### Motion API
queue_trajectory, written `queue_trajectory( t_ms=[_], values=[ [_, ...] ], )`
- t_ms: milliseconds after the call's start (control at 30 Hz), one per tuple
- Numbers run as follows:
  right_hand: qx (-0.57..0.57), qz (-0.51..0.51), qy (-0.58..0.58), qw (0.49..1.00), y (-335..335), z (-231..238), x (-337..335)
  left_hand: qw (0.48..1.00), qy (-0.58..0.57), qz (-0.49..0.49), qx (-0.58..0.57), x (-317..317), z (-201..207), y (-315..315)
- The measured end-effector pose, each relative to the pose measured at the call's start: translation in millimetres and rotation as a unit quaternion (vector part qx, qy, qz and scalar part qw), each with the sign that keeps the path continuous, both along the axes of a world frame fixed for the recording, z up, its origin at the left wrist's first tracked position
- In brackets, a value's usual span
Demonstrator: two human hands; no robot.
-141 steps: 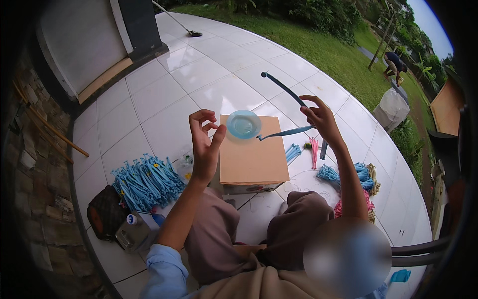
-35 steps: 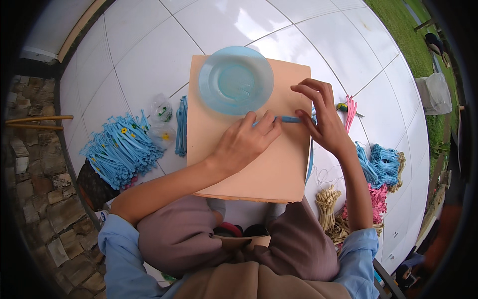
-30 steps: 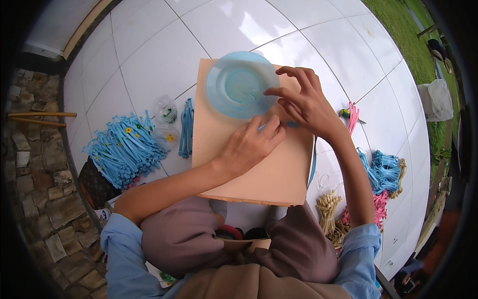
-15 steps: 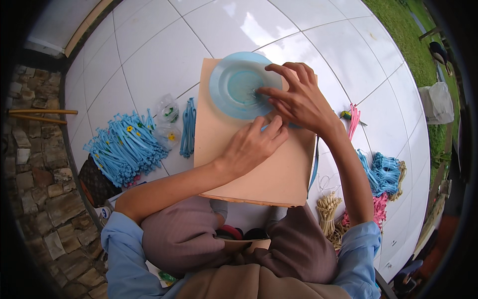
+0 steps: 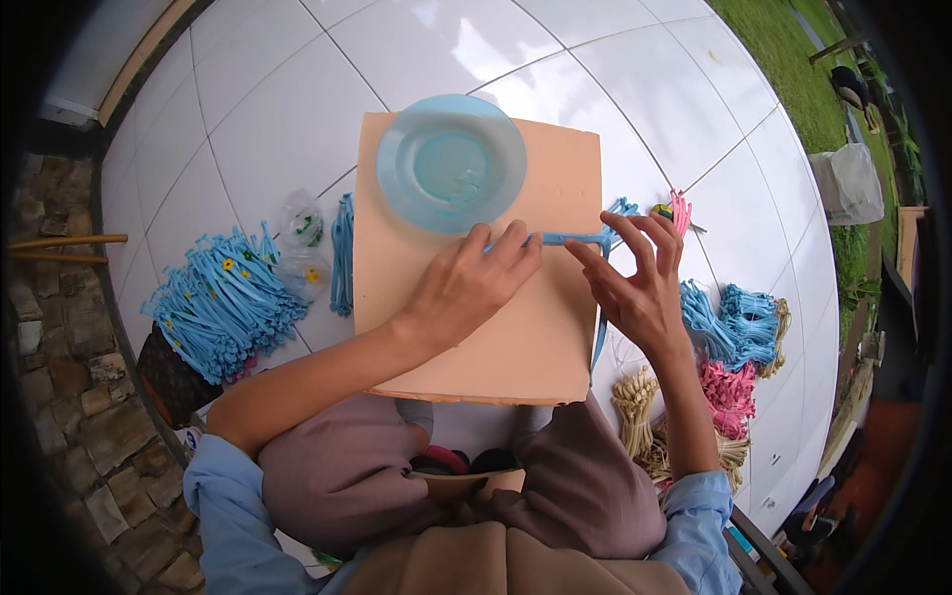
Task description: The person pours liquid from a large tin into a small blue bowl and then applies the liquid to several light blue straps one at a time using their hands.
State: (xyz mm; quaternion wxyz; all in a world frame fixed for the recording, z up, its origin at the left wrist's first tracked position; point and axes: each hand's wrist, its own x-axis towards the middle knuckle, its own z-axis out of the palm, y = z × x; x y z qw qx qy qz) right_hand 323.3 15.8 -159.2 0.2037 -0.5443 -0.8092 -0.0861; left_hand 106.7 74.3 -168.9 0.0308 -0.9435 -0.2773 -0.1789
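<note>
On the tan board (image 5: 476, 347) before me, my left hand (image 5: 474, 276) is closed, pinching a flat light-blue strip (image 5: 567, 239). The strip runs rightward from the fingertips to the board's right edge. Around its right end my right hand (image 5: 640, 278) is held with fingers curved and apart; no gripped thing shows in it. A light-blue plate (image 5: 394, 164) sits at the board's far left, just beyond my left hand, with a small smear of something clear inside.
Left of the board lie a large heap of blue strips (image 5: 233, 302) with small yellow flowers and clear plastic bags (image 5: 302, 273). On the right are pink strips (image 5: 680, 211), blue bundles (image 5: 746, 322), a pink bundle (image 5: 729, 397) and straw-coloured bundles (image 5: 635, 402) on white tiles.
My right hand has left the plate and come right and nearer, to the strip's end. My left hand stays on the strip, now more exposed. The whole view has shifted slightly.
</note>
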Motion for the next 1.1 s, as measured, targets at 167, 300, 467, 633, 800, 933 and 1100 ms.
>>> queue_trajectory(
  t_ms=[167,300,467,633,800,933,1100],
  values=[
    [0.002,-0.008,-0.041,0.999,0.9,-4.5,-2.9,1.000,-0.002,0.001,-0.012,-1.6,-0.2,0.7],
    [-0.002,-0.007,-0.055,0.998,2.6,-5.7,-3.3,1.000,0.004,0.001,-0.012,-1.7,0.5,1.0],
    [0.003,-0.008,-0.059,0.998,1.2,-6.8,-2.4,1.000,0.007,0.000,-0.014,-1.9,0.4,1.1],
    [-0.006,-0.006,-0.058,0.998,0.6,-6.8,-1.3,1.000,0.010,0.000,-0.018,-1.8,0.7,0.8],
    [0.011,-0.043,0.066,0.997,1.1,-7.5,5.0,1.000,0.008,0.000,-0.022,-2.2,0.4,0.7],
    [-0.157,-0.041,0.290,0.943,9.0,-5.4,16.1,1.000,0.002,-0.008,-0.025,-1.6,0.0,1.1],
    [-0.178,-0.031,0.350,0.919,11.7,-11.3,14.9,1.000,0.002,-0.009,-0.025,-2.5,0.0,1.7]
  ],
)
